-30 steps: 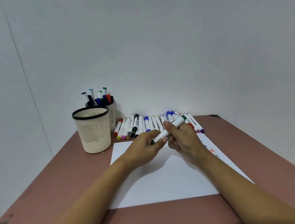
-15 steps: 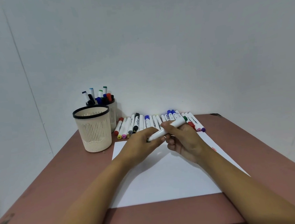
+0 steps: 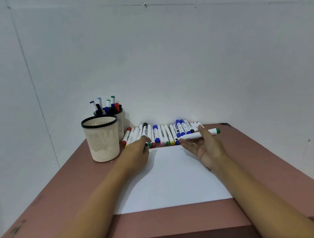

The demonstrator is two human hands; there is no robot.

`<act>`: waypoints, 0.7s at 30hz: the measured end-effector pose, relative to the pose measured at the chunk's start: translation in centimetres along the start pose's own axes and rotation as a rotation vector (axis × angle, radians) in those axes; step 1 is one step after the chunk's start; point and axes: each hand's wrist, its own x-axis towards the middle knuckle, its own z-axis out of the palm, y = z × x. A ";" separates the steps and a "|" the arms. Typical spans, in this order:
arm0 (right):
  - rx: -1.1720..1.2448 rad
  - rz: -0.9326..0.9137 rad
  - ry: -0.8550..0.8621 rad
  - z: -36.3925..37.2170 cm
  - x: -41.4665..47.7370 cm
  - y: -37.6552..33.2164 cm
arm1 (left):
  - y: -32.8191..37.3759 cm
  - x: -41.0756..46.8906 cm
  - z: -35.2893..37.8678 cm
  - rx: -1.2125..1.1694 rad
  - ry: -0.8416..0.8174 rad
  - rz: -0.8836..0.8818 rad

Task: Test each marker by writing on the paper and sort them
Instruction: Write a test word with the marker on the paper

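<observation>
White wall [image 3: 166,61] fills most of what we see, and below it lies a reddish-brown surface [image 3: 270,166].

At 10 o'clock on it stands a cream mesh cup [image 3: 102,142] with a black rim. A second cup [image 3: 122,127] stands just behind it, toward 11 o'clock. That one holds a bunch of upright markers [image 3: 105,106] with black, blue, green and red ends.

From there a row of markers [image 3: 161,133] runs along the far edge through 12 o'clock. They lie side by side, each with its long axis from 12 to 6 o'clock. Their coloured ends face us, touching or just short of the far edge of the paper [image 3: 176,179].

Our left hand [image 3: 136,153] reaches to 11 o'clock, palm down, fingers bent over the near ends at the left of the row. A small green piece shows at the fingertips. We cannot tell whether this grip holds it or only touches it.

The white sheet of paper lies in the middle of the surface, between our two forearms.

Our right hand [image 3: 206,148] hovers above the paper's far right corner, at 1 o'clock. It is palm up, with its fingers stretched toward 9 o'clock. Across them lies the green-ended marker [image 3: 190,136], and the thumb [image 3: 201,129] sits on top of it, so this grip pinches the marker lightly. The marker's long axis runs from 9 to 3 o'clock, nearly level. Its green end points to 3 o'clock, and its other end sits over the fingertips.
</observation>
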 end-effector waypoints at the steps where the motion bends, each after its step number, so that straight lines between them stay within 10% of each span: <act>1: -0.040 -0.013 -0.008 -0.2 0.0 -0.1 | -0.1 0.0 -0.1 0.058 -0.023 0.019; 21: -0.850 -0.310 0.186 -5.5 -4.0 -0.7 | -0.7 -3.1 0.5 0.093 -0.170 0.004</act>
